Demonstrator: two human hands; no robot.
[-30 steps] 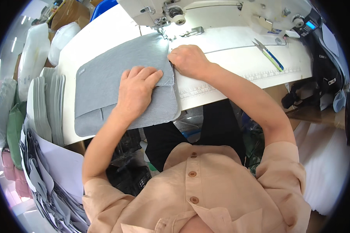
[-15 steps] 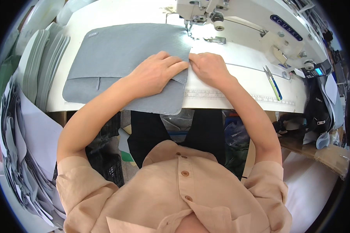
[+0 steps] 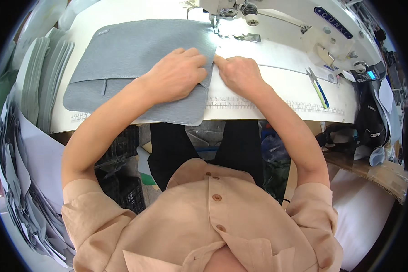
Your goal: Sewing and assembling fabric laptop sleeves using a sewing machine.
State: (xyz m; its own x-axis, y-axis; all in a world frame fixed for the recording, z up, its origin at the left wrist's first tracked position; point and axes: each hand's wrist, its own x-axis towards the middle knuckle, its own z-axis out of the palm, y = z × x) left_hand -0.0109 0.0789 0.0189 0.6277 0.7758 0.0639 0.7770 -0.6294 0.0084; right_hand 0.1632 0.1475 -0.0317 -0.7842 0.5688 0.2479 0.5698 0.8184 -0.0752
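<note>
A grey fabric sleeve-like piece lies on the white sewing table, with a seam line and a small tab across its lower part. Its upper right edge reaches the lit needle area of a sewing machine. My left hand rests on the piece near its right edge, fingers curled down and closed on the fabric. At that same edge my right hand is closed, its thumb and forefinger pinching the border. The fingertips of both hands are partly hidden.
Stacked grey pieces stand at the table's left, beside draped grey sheets. Scissors or snips with a green-and-blue handle lie at right, near a printed ruler strip. A black bag hangs at far right.
The whole view has shifted slightly, so the table appears higher. My left fingers, more stretched toward the edge before, are now curled in. The right hand keeps its pinch.
</note>
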